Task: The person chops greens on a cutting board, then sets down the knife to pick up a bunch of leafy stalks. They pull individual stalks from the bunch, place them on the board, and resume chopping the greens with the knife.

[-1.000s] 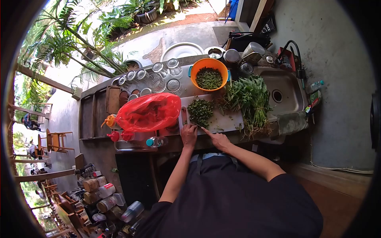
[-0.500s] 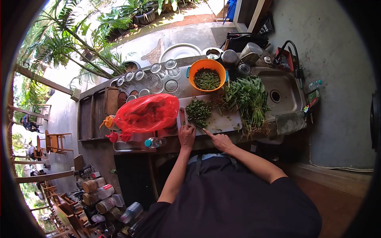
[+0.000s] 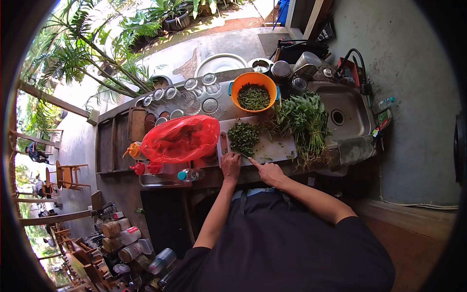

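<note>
My right hand [image 3: 271,173] is closed around a knife [image 3: 254,161] at the front edge of the white cutting board [image 3: 277,151]. The blade points to the left, at my left hand. Closed fingers of my left hand [image 3: 230,164] press on leafy greens [image 3: 239,154] at the board's front left. Just behind that hand is a heap of chopped greens [image 3: 243,137]. A big bunch of uncut leafy greens [image 3: 305,124] with roots lies across the board's right side. Behind the board stands an orange colander [image 3: 254,108] with chopped greens inside.
A red plastic bag [image 3: 180,138] sits left of the board, with a capped bottle [image 3: 190,175] in front. Upturned glasses [image 3: 210,106] stand behind the bag. On the right is a steel sink [image 3: 357,124], with a cloth [image 3: 357,151] over its front edge.
My left hand has shifted slightly to the right and rolled a little, close to the blade. My right hand keeps the knife in nearly the same place.
</note>
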Motion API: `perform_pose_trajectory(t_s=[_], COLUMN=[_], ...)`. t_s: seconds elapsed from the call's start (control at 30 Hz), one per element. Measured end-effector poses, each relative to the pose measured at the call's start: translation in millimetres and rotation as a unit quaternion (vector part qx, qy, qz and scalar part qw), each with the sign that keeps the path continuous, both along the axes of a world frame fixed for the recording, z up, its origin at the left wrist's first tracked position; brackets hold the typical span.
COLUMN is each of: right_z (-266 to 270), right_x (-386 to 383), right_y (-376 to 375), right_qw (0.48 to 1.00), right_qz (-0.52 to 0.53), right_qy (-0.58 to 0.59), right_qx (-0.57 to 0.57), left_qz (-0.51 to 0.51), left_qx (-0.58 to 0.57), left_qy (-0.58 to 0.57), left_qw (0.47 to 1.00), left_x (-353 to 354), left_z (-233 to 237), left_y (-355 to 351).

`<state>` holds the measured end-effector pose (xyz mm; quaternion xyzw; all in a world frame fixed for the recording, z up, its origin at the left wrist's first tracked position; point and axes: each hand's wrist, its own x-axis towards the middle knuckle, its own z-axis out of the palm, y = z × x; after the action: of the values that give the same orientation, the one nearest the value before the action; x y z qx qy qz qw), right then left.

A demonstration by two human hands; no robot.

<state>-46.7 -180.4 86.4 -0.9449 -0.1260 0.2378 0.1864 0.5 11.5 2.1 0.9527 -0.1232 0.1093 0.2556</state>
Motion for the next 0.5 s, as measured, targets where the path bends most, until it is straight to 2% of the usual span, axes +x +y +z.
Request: perform_pose_trajectory(t_s=[0.37, 0.5], right_z=[-7.7, -14.4], right_x=[12.9, 0.3], right_y=[2.0, 1.2], right_qw=[0.999, 1.000], right_qz=[0.030, 0.012], right_qy=[0.014, 0.000], right_qx=[-0.029, -0.024], left_qz=[0.002, 0.001], left_qx=[0.000, -0.006], left_qy=[0.027, 0.023], left_qw=[1.000, 1.000], left_x=[0.6, 0.1], left_z=[2.4, 0.0], left_y=[0.7, 0.7])
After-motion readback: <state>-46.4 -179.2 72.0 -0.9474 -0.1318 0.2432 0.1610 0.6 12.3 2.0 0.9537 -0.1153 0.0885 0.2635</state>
